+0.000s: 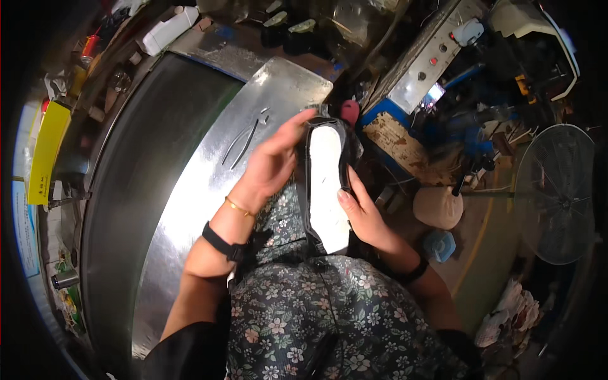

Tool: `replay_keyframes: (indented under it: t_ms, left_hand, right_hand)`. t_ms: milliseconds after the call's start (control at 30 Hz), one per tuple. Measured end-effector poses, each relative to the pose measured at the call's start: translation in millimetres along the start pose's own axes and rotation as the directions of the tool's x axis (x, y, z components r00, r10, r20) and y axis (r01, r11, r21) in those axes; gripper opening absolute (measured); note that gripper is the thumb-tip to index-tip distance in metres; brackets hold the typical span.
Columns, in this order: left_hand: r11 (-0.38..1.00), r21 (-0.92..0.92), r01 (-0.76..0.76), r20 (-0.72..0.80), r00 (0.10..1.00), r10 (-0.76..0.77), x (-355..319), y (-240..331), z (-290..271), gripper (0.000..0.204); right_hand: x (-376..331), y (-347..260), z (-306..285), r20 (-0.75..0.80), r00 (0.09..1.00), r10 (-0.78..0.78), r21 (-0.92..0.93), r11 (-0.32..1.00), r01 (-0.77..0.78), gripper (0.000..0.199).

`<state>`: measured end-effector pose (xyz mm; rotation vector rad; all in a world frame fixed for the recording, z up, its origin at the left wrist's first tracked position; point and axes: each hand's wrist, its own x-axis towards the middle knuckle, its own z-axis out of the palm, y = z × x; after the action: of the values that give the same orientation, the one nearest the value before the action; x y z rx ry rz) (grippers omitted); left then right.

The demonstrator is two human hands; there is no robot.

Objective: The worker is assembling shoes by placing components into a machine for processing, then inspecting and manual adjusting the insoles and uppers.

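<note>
A black shoe upper (306,183) with a white sole-shaped insole board (326,171) facing up lies upright above my lap. My right hand (364,212) grips its right side, thumb on the white face and the other fingers along the edge and behind. On the left, my left hand (273,158) has its fingers stretched toward the upper's far end, close against its black rim; whether they press on it is hard to see. A pair of pliers (244,139) lies on the shiny metal sheet (202,168) left of my left hand.
A dark conveyor belt (136,164) curves along the left beside the metal sheet. At the far right stands a machine box (411,76) with buttons. To the right are a fan guard (557,196), a pale container (437,208) and a blue tub (439,245).
</note>
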<state>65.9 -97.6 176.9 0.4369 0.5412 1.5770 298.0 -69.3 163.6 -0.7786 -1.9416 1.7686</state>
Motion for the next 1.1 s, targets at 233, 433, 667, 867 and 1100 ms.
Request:
replay_keyframes:
  t_ms: [233,433,667,867,1100]
  left_hand:
    - [-0.2,0.911,0.361,-0.248,0.867,0.432,-35,-7,30,0.039]
    - [0.379,0.921,0.087,-0.051,0.993,-0.106,-76,-3,-14,0.081]
    - [0.454,0.889,-0.064,-0.18,0.862,0.475,-73,-58,1,0.052]
    - [0.825,0.552,-0.125,-0.181,0.947,0.264,-33,-46,-4,0.066]
    - [0.821,0.57,-0.021,-0.016,0.999,0.037,2,-9,21,0.053]
  right_hand:
    - [19,-18,49,-0.059,0.996,0.064,-0.247,0.966,-0.077,0.083]
    - [17,4,46,-0.039,0.991,-0.131,0.097,0.986,0.134,0.08]
    - [16,8,50,-0.177,0.972,-0.154,-0.093,0.986,0.139,0.082]
    - [-5,28,31,-0.016,0.985,-0.173,-0.113,0.979,0.17,0.088]
    - [13,24,-16,-0.119,0.992,-0.037,-0.108,0.994,0.024,0.058]
